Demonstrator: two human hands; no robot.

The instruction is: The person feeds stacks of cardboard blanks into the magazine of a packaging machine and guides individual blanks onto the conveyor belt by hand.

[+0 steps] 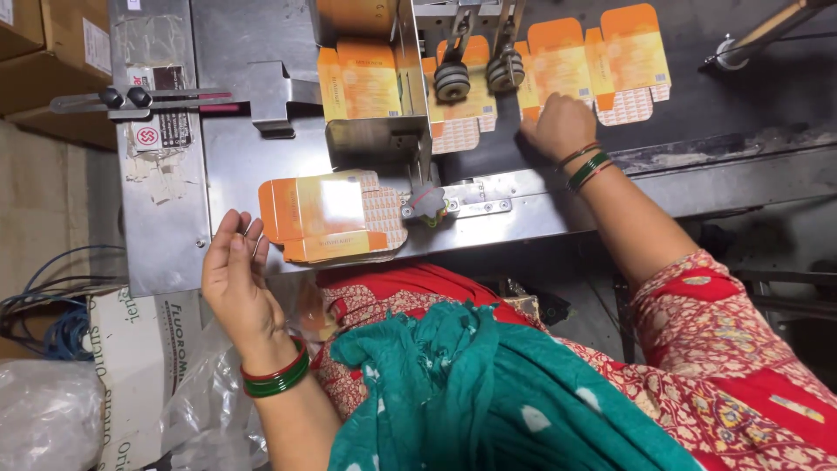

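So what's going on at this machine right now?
A person stands at a metal machine table that feeds flat orange cartons. Their right hand rests on a flattened carton lying on the dark belt near two small rollers. Their left hand is open and holds nothing, beside a small stack of flat cartons at the table's near edge. More cartons sit in the upright feeder.

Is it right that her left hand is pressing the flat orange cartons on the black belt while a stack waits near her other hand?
Not quite: the head view shows the right hand on the flat orange cartons on the black belt. The stack lies near the open left hand.
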